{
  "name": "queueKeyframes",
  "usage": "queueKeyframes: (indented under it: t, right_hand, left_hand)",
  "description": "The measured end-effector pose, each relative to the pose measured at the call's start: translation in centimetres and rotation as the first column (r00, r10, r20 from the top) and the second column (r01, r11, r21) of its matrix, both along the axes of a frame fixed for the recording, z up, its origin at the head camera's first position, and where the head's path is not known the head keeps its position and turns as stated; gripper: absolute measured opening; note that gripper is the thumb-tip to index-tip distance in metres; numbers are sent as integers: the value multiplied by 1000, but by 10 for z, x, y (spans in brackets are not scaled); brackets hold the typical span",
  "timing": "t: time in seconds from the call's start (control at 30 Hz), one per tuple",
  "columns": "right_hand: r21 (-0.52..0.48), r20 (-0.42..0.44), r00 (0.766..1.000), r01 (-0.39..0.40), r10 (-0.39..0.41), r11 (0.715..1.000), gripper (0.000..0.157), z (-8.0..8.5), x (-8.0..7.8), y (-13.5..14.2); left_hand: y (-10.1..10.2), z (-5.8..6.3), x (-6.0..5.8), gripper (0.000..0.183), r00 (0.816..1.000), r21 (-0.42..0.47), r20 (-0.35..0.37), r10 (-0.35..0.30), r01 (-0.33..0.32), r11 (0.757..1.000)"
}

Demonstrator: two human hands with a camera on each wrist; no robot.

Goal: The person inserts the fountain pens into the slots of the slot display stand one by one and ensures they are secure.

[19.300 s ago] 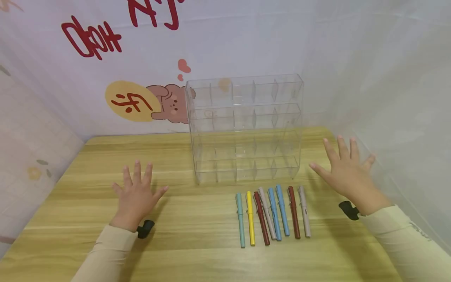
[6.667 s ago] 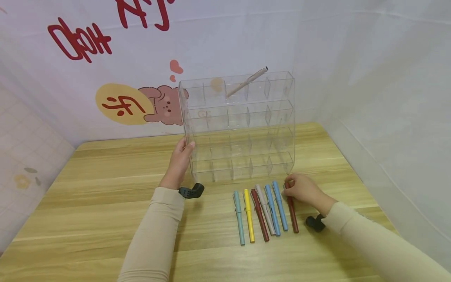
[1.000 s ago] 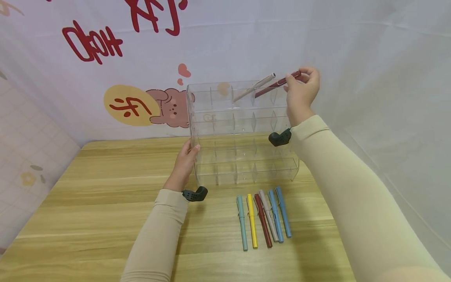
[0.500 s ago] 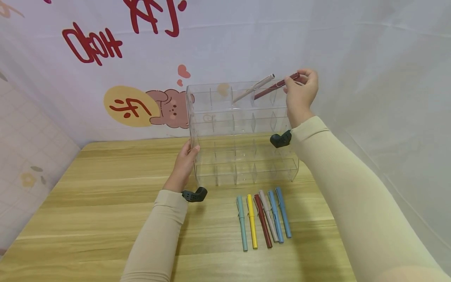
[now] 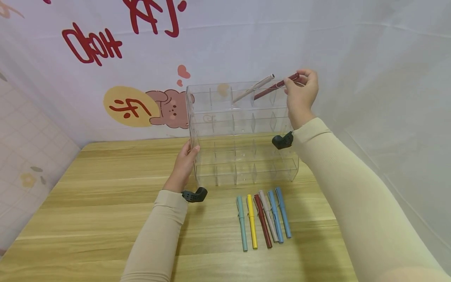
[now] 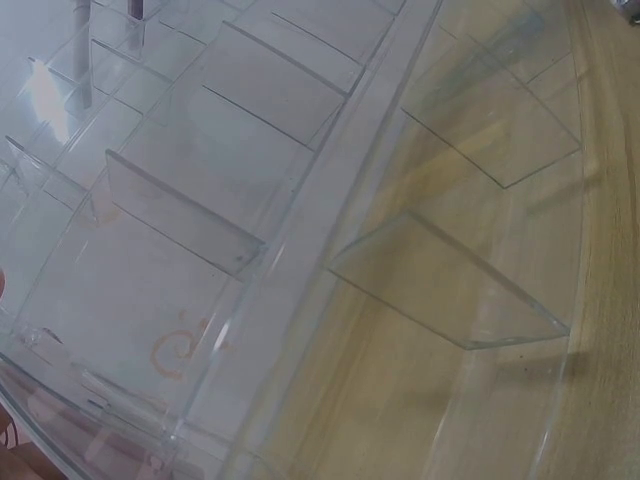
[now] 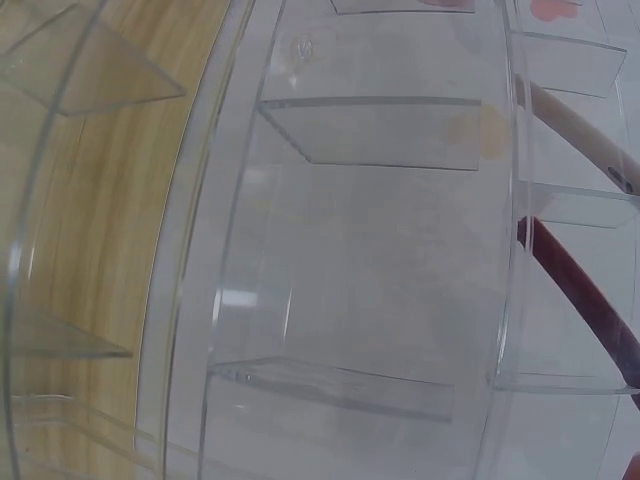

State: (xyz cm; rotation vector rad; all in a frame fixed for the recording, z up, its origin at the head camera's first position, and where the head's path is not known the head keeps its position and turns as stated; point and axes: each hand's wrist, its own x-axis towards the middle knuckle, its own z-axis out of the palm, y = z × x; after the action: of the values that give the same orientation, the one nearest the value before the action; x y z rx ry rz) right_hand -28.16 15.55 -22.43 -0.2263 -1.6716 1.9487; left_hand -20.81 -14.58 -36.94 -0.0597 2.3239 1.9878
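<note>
A clear acrylic rack (image 5: 244,172) with tiered rows of compartments stands upright on the table. My left hand (image 5: 182,164) holds its left side wall, thumb in front. Up at the top row, my right hand (image 5: 303,94) pinches a dark red pen (image 5: 276,86) near its upper end. The pen slants, its lower tip inside a top-row compartment; in the right wrist view the red pen (image 7: 585,290) lies beyond a divider from the grey one. That grey pen (image 5: 253,88) leans untouched in the neighbouring compartment to the left.
In front of the rack several pens lie in a row: teal (image 5: 242,223), yellow (image 5: 252,221), dark red (image 5: 263,221), grey (image 5: 266,209) and two blue (image 5: 283,211). The grey pen touches or nearly touches its neighbours. A white printed cloth (image 5: 148,58) hangs behind the table.
Since the oldest frame, a grey pen and a dark red pen have left the row for the rack's top. My left hand has taken hold of the rack. Over the last second almost nothing moved.
</note>
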Motion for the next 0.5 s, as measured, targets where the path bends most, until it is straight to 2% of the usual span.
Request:
queueKeyframes:
  t: [0.33, 0.5]
  right_hand:
    - [-16, 4, 1000, -16, 16, 1000, 41, -2, 9, 8]
    - [-38, -18, 1000, 0, -1, 999, 43, -6, 16, 15]
  left_hand:
    - [1, -1, -1, 56, 1000, 4, 9, -4, 4, 1000]
    - [0, -1, -1, 56, 1000, 2, 20, 2, -2, 1000]
